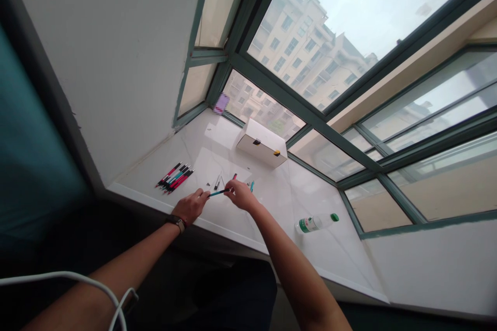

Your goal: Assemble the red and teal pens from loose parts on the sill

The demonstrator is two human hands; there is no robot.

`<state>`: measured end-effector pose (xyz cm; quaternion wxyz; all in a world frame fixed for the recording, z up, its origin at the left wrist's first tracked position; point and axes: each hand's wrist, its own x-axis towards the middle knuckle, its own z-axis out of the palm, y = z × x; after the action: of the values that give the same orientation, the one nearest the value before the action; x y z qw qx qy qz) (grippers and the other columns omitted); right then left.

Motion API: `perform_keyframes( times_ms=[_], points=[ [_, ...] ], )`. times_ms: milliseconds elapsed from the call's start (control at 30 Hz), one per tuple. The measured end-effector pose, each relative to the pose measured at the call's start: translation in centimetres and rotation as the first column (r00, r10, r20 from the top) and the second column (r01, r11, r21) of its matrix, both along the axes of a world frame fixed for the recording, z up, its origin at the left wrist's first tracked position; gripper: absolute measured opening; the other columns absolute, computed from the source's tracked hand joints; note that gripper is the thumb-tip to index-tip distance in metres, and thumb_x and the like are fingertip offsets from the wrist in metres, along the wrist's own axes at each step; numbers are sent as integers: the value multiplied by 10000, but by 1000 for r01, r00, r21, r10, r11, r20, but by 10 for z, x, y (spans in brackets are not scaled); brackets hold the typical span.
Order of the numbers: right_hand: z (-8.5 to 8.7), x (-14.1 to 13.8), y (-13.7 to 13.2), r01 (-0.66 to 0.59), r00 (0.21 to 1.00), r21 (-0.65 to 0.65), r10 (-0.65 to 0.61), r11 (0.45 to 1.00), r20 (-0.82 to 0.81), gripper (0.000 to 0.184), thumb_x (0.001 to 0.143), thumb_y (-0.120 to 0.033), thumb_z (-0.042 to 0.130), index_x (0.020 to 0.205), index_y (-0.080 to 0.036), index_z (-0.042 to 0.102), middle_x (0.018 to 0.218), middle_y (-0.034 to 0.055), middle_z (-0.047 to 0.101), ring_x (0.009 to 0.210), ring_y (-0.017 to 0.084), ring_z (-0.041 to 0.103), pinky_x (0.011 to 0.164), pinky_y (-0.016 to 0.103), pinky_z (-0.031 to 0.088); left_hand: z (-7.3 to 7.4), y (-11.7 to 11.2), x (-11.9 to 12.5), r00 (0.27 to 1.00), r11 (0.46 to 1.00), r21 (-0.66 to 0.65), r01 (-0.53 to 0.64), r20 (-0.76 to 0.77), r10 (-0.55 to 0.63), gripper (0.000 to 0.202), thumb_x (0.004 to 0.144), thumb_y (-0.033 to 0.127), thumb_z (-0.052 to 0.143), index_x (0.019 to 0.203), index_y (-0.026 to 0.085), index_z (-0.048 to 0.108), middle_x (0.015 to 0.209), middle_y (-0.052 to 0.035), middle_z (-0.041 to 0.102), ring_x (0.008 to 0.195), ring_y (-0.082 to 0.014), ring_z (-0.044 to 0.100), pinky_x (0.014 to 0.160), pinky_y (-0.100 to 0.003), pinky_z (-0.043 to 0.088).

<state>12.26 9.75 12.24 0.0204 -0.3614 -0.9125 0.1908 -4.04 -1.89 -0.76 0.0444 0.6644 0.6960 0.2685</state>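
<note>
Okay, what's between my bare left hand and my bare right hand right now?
In the head view, a slim teal-and-black pen bridges the gap between your left hand and right hand, with the glossy white sill behind it.

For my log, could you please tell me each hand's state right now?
Left hand: closed, holding one end of a teal pen.
Right hand: closed, holding the same pen's other end.

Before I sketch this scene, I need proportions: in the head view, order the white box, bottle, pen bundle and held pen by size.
1. White box: largest.
2. Bottle and pen bundle: too alike to rank.
3. Held pen: smallest, partly hidden.
</note>
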Motion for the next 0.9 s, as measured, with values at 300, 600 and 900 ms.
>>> perform_keyframes(
  times_ms=[300, 600, 900],
  points=[
    [-6, -2, -5, -3, 1000, 45, 3, 999, -4, 230, 894, -381, 661, 1033, -200, 634, 1053, 62, 636, 818, 156, 604, 761, 275, 428, -2, 1, -1, 1000, 1000, 21, 4, 16, -4, 328, 1014, 354, 299, 1199, 288, 561, 1001, -52, 621, 757, -180, 618, 546, -274, 368],
    [-10, -2, -10, 25, 979, 114, -48, 993, 200, 413, 1010, -466, 404, 953, -179, 696, 1003, 103, 625, 906, 213, 616, 802, 328, 445, 1, 0, -1, 1000, 1000, 14, 16, 17, -17, 330, 1013, 356, 292, 1157, 290, 581, 986, -51, 608, 739, -175, 616, 548, -271, 380],
    [-15, 11, -17, -109, 975, 171, 72, 979, 209, 168, 940, -352, 600, 987, -216, 686, 1028, 64, 626, 998, 203, 575, 826, 294, 421, -2, 0, -2, 998, 998, -15, 62, -22, -63, 332, 1008, 327, 293, 1185, 297, 573, 1015, -54, 604, 749, -177, 619, 541, -274, 393]
  ],
)
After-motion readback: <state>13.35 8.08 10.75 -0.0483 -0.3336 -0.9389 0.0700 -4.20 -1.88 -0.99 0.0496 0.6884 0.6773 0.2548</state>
